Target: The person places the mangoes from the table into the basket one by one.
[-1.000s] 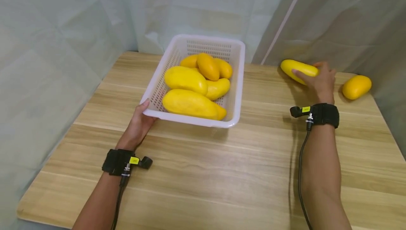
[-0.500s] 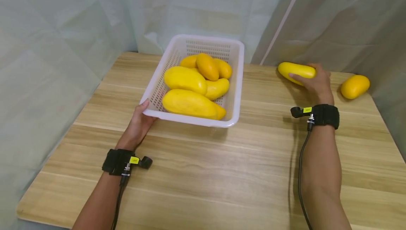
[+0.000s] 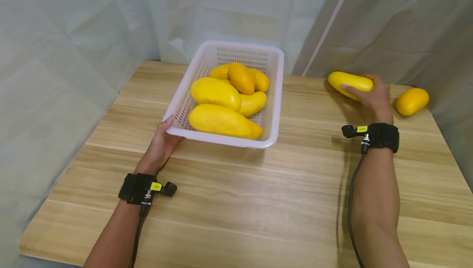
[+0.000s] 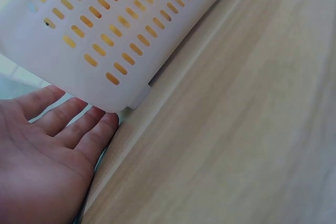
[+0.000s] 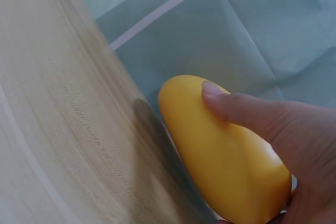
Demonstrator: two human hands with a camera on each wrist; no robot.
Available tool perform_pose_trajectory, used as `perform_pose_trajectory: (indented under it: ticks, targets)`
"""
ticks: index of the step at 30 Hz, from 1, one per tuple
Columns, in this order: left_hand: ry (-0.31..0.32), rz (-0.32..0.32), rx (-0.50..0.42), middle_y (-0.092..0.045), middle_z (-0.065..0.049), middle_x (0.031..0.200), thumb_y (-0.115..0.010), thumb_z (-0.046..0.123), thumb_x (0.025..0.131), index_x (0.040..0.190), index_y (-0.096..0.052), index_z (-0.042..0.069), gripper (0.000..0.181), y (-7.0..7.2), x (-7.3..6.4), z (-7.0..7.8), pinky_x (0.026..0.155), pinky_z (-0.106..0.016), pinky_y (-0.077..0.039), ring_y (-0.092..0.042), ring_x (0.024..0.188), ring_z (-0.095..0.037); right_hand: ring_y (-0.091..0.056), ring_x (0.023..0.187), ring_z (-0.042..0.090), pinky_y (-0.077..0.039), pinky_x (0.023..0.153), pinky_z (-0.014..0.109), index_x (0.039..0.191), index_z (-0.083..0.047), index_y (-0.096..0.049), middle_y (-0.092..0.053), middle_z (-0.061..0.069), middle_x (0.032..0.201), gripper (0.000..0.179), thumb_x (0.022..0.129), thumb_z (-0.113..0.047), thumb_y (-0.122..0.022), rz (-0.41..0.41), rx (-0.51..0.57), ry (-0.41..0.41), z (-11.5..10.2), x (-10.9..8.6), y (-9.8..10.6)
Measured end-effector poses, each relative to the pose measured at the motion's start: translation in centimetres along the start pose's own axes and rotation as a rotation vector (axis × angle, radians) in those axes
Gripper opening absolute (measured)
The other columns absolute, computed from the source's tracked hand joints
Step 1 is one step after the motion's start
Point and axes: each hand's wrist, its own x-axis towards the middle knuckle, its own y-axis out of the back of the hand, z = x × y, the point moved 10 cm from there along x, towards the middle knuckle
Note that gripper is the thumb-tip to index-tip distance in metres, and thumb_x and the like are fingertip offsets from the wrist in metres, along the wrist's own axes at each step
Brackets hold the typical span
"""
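In the head view, my left hand (image 3: pixel 160 147) holds the near left corner of a white plastic basket (image 3: pixel 279 91), thumb over the rim. Its other fingers (image 4: pixel 86 137) lie against the outside of the corner in the left wrist view. Several yellow and orange-yellow mangoes (image 3: pixel 216 92) are piled in the basket. At the far right of the table, my right hand (image 3: pixel 378 97) grips a long yellow mango (image 3: pixel 349 81). The right wrist view shows the thumb (image 5: pixel 239 109) on its upper side; the other fingers are mostly hidden behind it.
A shorter orange-yellow mango (image 3: pixel 412 101) lies on the wooden table (image 3: pixel 266 202) to the right of my right hand. Pale sheeting (image 3: pixel 236 9) hangs along the back and left side. A cable (image 3: pixel 352 198) trails from each wrist strap.
My right hand and the long mango shifted slightly left and nearer, then back right. The left hand and the basket have stayed almost still.
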Motion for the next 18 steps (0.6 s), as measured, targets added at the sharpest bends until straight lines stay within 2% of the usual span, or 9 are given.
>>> perform_pose_trajectory:
  ticks: [4, 11, 18]
  targets:
    - [0.0, 0.001, 0.002, -0.016, 0.0, 0.167, -0.034, 0.055, 0.103, 0.161, -0.019, 0.038, 0.063, 0.03, 0.06, 0.01, 0.12, -0.055, -0.015, -0.027, 0.143, -0.028, -0.04, 0.117, 0.024, -0.035, 0.096, 0.032, 0.159, -0.014, -0.032, -0.036, 0.018, 0.152, 0.097, 0.083, -0.058, -0.075, -0.003, 0.003, -0.017, -0.18, -0.17, 0.22]
    - [0.014, 0.006, 0.003, -0.016, 0.0, 0.167, -0.034, 0.055, 0.103, 0.161, -0.019, 0.038, 0.063, 0.13, 0.0, -0.22, 0.119, -0.05, -0.018, -0.027, 0.143, -0.027, -0.04, 0.12, 0.022, -0.034, 0.098, 0.033, 0.159, -0.017, -0.034, -0.035, 0.016, 0.156, 0.096, 0.082, -0.057, -0.076, 0.002, 0.034, -0.036, -0.12, -0.36, 0.49]
    - [0.005, -0.002, -0.005, -0.016, 0.0, 0.167, -0.034, 0.055, 0.103, 0.161, -0.02, 0.038, 0.062, 0.1, 0.11, -0.26, 0.12, -0.053, -0.014, -0.026, 0.144, -0.027, -0.041, 0.117, 0.019, -0.034, 0.096, 0.03, 0.158, -0.018, -0.035, -0.036, 0.014, 0.157, 0.094, 0.083, -0.058, -0.076, 0.008, 0.056, -0.042, -0.12, -0.48, 0.64]
